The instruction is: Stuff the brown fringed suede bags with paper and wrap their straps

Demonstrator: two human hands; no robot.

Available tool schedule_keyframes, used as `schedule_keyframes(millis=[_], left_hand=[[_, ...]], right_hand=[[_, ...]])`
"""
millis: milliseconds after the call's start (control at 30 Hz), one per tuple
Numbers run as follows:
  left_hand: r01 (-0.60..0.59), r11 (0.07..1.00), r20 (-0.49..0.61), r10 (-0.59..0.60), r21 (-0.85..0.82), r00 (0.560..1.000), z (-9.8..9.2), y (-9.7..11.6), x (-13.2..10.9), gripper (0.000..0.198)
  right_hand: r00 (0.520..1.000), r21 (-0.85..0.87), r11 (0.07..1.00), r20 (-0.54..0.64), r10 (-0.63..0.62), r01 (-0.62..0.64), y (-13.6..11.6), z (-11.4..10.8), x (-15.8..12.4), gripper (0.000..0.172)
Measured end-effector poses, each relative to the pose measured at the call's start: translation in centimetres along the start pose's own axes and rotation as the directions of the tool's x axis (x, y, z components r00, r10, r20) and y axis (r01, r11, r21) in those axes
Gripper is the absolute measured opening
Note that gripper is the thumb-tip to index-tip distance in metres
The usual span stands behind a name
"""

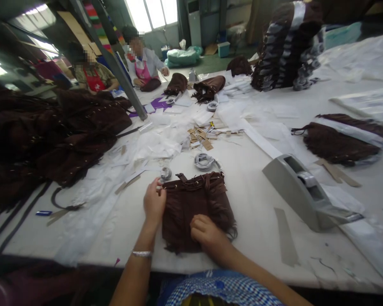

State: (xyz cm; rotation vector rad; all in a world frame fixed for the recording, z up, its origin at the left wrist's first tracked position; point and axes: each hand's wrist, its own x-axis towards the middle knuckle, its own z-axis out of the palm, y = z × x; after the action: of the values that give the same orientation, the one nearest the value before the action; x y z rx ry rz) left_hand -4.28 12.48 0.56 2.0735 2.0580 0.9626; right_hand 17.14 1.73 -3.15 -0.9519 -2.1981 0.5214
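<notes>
A dark brown drawstring bag [185,212] with gold eyelets along its top lies flat on the table in front of me. At its upper left corner, my left hand [155,202] has thumb and fingers closed at the edge. My right hand [207,233] rests on the lower front of the bag with its fingers curled in; whatever may be inside them is hidden. Just beyond the bag's top edge lies a coiled grey wrapped strap [204,161], and a smaller wrapped coil [166,173] sits by my left fingertips.
A grey tape dispenser [306,191] stands to the right, with a flat brown bag [341,140] beyond it. Brown bags are heaped [60,131] at left and stacked [284,51] at the back. Cardboard tags [201,137] lie mid-table. A metal post [118,68] rises near two co-workers.
</notes>
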Motion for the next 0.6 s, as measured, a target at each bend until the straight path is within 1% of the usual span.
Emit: schedule_keyframes(millis=[33,67,100,133,167,200,233,267,300,333,367,400,433,500,533,600], left_hand=[[0.082,0.996,-0.043,-0.080,0.041,0.996,-1.0,-0.9,0.2,0.046],[0.139,0.987,-0.085,-0.132,0.083,0.988,-2.1,-1.5,0.3,0.046],[0.158,0.981,-0.128,-0.143,0.114,0.981,-3.0,-1.6,0.1,0.042],[0.129,0.984,-0.159,-0.109,0.123,0.981,-3.6,-1.1,-0.2,0.036],[0.049,0.993,-0.153,-0.032,0.105,0.988,-3.9,-0.2,-0.7,0.029],[-0.076,0.995,-0.094,0.081,0.057,0.992,-3.9,1.0,-1.2,0.023],[-0.226,0.974,0.027,0.227,-0.027,0.974,-3.5,2.4,-1.9,0.022],[-0.365,0.924,0.188,0.381,-0.113,0.905,-2.8,3.8,-2.5,0.025],[-0.467,0.867,0.299,0.499,-0.174,0.813,-2.0,4.9,-3.0,0.029],[-0.525,0.828,0.362,0.559,-0.198,0.746,-1.1,5.8,-3.5,0.032],[-0.559,0.808,0.406,0.580,-0.184,0.706,-0.3,6.3,-3.8,0.035],[-0.571,0.809,0.425,0.569,-0.137,0.704,0.4,6.4,-4.0,0.037],[-0.561,0.825,0.428,0.533,-0.071,0.730,1.0,6.1,-4.1,0.038],[-0.491,0.869,0.407,0.426,0.066,0.808,1.6,4.7,-4.0,0.046],[-0.431,0.894,0.384,0.358,0.123,0.851,1.6,3.8,-3.8,0.051],[-0.254,0.941,0.307,0.180,0.223,0.935,1.3,2.0,-3.4,0.061]], right_hand=[[1.000,0.008,1.000,0.007,0.006,-0.006,0.0,0.0,0.0,0.024],[1.000,0.015,1.000,0.012,0.010,-0.010,0.0,-0.1,0.0,0.025],[1.000,0.019,1.000,0.015,0.011,-0.011,-0.1,-0.1,0.0,0.025],[1.000,0.021,1.000,0.019,0.013,-0.013,-0.1,-0.1,0.0,0.025],[1.000,0.019,1.000,0.021,0.013,-0.013,-0.1,-0.1,0.0,0.025],[1.000,0.015,1.000,0.020,0.011,-0.011,-0.1,0.0,0.0,0.024],[1.000,0.012,1.000,0.015,0.012,-0.013,-0.1,0.0,-0.1,0.024],[1.000,0.009,1.000,0.006,0.016,-0.016,-0.1,0.0,-0.1,0.024],[1.000,0.008,1.000,-0.003,0.017,-0.017,-0.1,0.1,-0.1,0.025],[1.000,0.009,1.000,-0.014,0.016,-0.016,0.0,0.1,-0.1,0.025],[1.000,0.011,1.000,-0.021,0.013,-0.012,0.0,0.1,-0.2,0.026],[1.000,0.011,1.000,-0.022,0.009,-0.008,0.0,0.2,-0.2,0.026],[1.000,0.010,1.000,-0.020,0.003,-0.002,0.0,0.2,-0.2,0.026],[1.000,0.005,1.000,-0.013,0.000,0.000,0.0,0.2,-0.1,0.025],[1.000,0.005,1.000,-0.009,0.005,-0.005,0.0,0.2,-0.1,0.025],[1.000,0.013,1.000,-0.003,0.014,-0.014,0.0,0.1,-0.1,0.024]])
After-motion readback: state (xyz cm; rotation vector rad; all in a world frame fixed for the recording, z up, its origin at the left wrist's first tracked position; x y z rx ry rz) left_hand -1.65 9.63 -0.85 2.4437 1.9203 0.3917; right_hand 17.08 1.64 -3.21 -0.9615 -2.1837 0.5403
